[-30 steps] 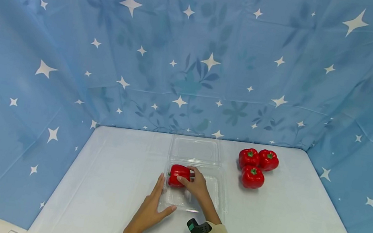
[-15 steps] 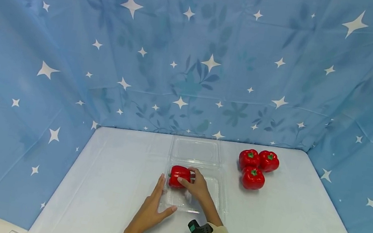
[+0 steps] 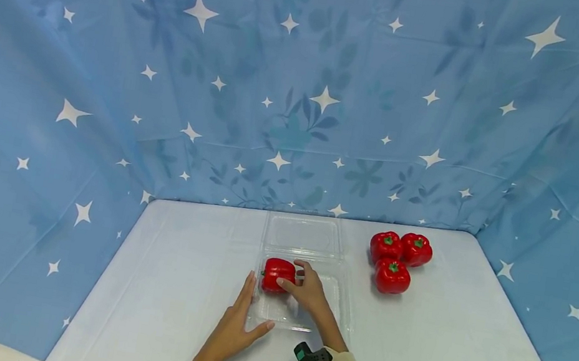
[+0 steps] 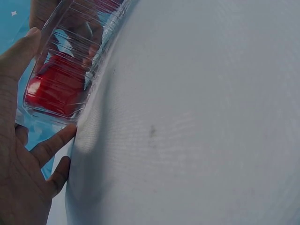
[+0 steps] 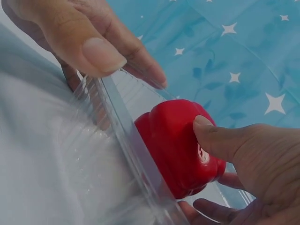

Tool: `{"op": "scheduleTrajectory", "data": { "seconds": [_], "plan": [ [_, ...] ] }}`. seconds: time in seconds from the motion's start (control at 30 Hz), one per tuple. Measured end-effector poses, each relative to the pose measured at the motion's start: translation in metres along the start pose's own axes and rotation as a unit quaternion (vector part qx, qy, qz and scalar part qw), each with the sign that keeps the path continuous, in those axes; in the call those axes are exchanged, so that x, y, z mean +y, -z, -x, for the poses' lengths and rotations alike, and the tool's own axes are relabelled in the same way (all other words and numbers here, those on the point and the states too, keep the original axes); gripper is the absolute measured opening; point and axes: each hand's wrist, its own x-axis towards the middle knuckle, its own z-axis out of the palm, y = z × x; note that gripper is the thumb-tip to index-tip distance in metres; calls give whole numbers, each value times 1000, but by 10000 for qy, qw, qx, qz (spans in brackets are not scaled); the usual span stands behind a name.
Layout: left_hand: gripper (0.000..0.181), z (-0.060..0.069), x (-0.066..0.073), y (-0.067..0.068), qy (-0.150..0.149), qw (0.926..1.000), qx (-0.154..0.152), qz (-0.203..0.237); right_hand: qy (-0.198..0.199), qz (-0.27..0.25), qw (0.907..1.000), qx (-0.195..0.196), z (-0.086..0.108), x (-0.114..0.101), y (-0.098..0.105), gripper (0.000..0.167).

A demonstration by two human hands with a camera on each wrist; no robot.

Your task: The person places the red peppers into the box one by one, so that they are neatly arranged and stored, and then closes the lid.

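Right wrist view: right grip point(image 5: 262, 161) pinches red pepper point(image 5: 173, 140), stem hidden; left grip point(image 3: 232, 328) spread at container point(image 5: 105, 173) edge.

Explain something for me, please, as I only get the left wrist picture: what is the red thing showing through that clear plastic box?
Observer: It looks like a red bell pepper; the head view shows its green stem at the left end.

Visitor: I think I see bits of the other hand. Is it touching the pepper?

Observer: Yes. The right wrist view shows the right hand with its thumb against the pepper's side.

Visitor: Are there any more red ones outside the box?

Observer: Yes, in the head view three more red peppers stand clustered on the white table, to the right of the clear box.
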Motion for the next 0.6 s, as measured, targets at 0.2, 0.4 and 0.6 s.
{"op": "scheduleTrajectory", "data": {
  "seconds": [0.2, 0.4, 0.6],
  "plan": [
    [100, -1, -1, -1, -82, 10000, 38, -9, 41, 93, 9999, -9, 0, 5, 4, 69],
    [100, 0, 0, 0, -33, 10000, -30, 38, 182, 220, 9995, 142, 4, 5, 11, 65],
    [100, 0, 0, 0, -30, 10000, -36, 72, 220, 158, 9986, 448, 7, -2, 23, 61]
  ]
}}
